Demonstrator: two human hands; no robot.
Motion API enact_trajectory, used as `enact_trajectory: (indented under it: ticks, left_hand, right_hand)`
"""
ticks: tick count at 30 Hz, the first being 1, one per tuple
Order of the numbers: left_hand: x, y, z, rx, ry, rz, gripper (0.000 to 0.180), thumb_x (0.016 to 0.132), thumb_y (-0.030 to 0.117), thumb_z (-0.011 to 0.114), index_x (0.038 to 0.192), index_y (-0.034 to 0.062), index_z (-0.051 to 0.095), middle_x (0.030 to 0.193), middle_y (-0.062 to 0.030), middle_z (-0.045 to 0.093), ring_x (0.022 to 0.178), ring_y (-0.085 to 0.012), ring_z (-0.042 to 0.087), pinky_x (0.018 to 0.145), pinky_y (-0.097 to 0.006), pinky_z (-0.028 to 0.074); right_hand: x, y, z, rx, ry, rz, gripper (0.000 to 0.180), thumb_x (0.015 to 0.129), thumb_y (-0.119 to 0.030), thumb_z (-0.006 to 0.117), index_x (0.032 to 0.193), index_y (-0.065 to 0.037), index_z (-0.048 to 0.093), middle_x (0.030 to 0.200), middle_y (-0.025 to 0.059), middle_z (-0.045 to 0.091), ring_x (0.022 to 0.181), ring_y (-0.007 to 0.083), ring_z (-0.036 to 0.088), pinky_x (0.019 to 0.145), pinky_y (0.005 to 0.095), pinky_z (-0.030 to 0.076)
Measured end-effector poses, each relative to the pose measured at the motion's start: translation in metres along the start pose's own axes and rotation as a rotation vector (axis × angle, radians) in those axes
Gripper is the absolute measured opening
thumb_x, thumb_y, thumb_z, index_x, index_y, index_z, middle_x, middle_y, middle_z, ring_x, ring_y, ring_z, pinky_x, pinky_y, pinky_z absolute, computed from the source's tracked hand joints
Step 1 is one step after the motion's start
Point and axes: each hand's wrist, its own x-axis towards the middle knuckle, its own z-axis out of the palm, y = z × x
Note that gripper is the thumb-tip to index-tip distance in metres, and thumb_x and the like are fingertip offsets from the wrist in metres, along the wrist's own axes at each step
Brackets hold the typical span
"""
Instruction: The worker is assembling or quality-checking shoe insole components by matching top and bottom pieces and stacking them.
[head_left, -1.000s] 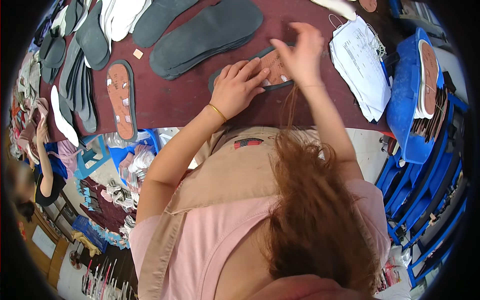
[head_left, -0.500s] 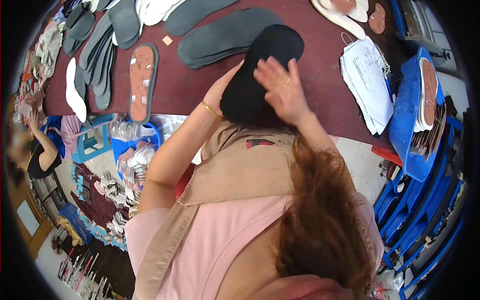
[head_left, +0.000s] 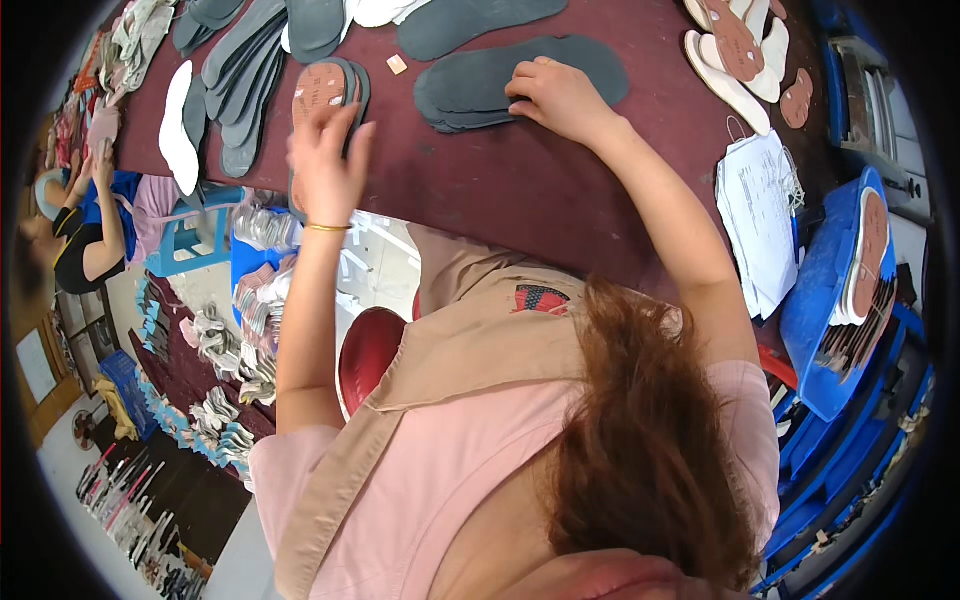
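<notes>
My left hand (head_left: pixel 328 172) is over a brown insole (head_left: pixel 318 88) lying on grey soles at the left of the table; its thumb is apart and its fingers hide part of the insole. To the right, my right hand (head_left: pixel 562 98) has its fingers curled at the near edge of a stack of grey shoe soles (head_left: pixel 465 88). Its thumb is low against that edge, and the hand covers part of the stack. The black sole from before cannot be made out separately now.
More grey soles (head_left: pixel 245 85) and a white sole (head_left: pixel 178 135) lie on the left of the dark red table (head_left: pixel 480 190). White papers (head_left: pixel 755 225) hang at its right edge, beside a blue bin (head_left: pixel 825 290) of insoles. A red stool (head_left: pixel 370 355) and a co-worker (head_left: pixel 95 235) are on the left.
The black sole has left my hands. My left hand has moved left to the brown insole, and my right hand has moved up onto the grey stack.
</notes>
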Motion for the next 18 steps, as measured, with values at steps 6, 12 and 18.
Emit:
enact_trajectory:
  ticks: [6,12,18]
  left_hand:
    - [-0.004,0.062,0.059,-0.407,-0.232,0.333,0.020,0.079,0.013,0.070,0.097,0.0067,0.066,0.100,-0.0099,0.061,0.093,-0.0302,0.057,0.080,-0.039,0.048]
    - [0.018,0.080,0.106,-0.266,-0.132,0.245,0.031,0.084,0.029,0.066,0.107,0.0085,0.061,0.105,-0.0112,0.056,0.093,-0.0310,0.055,0.080,-0.040,0.047]
    - [0.041,0.081,0.112,-0.332,-0.218,0.137,0.032,0.086,0.034,0.065,0.101,0.0066,0.064,0.096,-0.0145,0.056,0.091,-0.0342,0.055,0.079,-0.042,0.047]
  right_hand:
    - [0.016,0.005,0.003,-0.002,-0.112,-0.005,0.012,0.080,-0.017,0.067,0.089,-0.009,0.064,0.086,0.0036,0.061,0.084,0.0253,0.060,0.072,0.0385,0.050]
    - [-0.001,0.048,-0.013,0.555,0.287,0.848,0.019,0.088,-0.018,0.057,0.097,-0.003,0.063,0.091,0.0076,0.066,0.083,0.0234,0.063,0.075,0.0320,0.049]
    - [-0.111,0.057,-0.133,1.290,0.712,0.623,0.018,0.089,-0.017,0.055,0.105,-0.008,0.055,0.106,0.0066,0.064,0.083,0.0159,0.059,0.076,0.0291,0.048]
